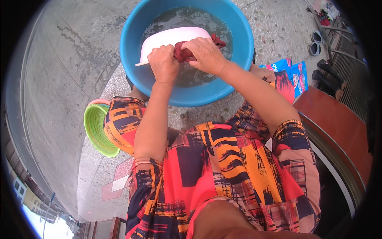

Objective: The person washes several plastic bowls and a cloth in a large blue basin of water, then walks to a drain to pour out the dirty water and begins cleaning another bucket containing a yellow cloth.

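A large blue plastic basin [191, 97] holds murky, sudsy water [191, 78] before me. Inside it a pale pink plastic washboard or shallow tub [167, 38] leans at a tilt; which of the two I cannot tell. Over its near edge my left hand [163, 61] is closed around one end of a wet dark red cloth [183, 53]. My right hand [206, 55] grips the same cloth just to the right, the two hands almost touching. Another part of dark red fabric [218, 41] shows beyond my right hand; whether it is the same piece is hidden.
Green plastic baskets [97, 131] stand on the floor by my left knee. Blue detergent bags [299, 78] lie to the right of the basin. Grey shoes [315, 48] and black boots [326, 78] are farther right, near a slatted metal bench [353, 80] and a red-brown step [334, 116].
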A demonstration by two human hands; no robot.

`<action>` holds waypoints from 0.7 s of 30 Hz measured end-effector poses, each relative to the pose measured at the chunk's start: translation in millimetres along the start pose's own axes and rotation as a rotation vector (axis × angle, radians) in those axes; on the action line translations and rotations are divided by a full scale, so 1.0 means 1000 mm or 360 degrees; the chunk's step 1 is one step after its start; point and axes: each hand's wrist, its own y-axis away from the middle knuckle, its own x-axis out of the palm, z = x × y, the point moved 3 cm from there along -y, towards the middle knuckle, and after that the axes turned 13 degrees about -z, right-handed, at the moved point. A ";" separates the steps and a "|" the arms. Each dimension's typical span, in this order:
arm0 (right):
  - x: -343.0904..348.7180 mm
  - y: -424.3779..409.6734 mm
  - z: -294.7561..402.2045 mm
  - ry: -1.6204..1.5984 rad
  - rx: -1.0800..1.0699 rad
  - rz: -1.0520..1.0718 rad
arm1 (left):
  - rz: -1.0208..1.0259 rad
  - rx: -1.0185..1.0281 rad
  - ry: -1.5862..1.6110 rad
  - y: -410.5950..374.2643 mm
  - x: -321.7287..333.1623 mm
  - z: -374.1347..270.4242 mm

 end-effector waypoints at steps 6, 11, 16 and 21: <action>-0.002 -0.003 -0.024 0.0120 -0.0083 0.0010 | -0.0085 -0.0174 -0.0006 0.002 -0.002 0.008; -0.008 0.030 -0.086 0.0297 0.0286 -0.0023 | -0.0175 -0.0281 -0.0052 0.008 -0.003 0.022; -0.022 0.021 -0.083 0.0361 0.0227 -0.0100 | -0.0094 -0.0290 -0.0086 0.008 -0.005 0.024; -0.014 -0.001 -0.004 0.0230 -0.0159 0.0040 | 0.0165 0.0035 -0.0177 -0.002 0.000 -0.021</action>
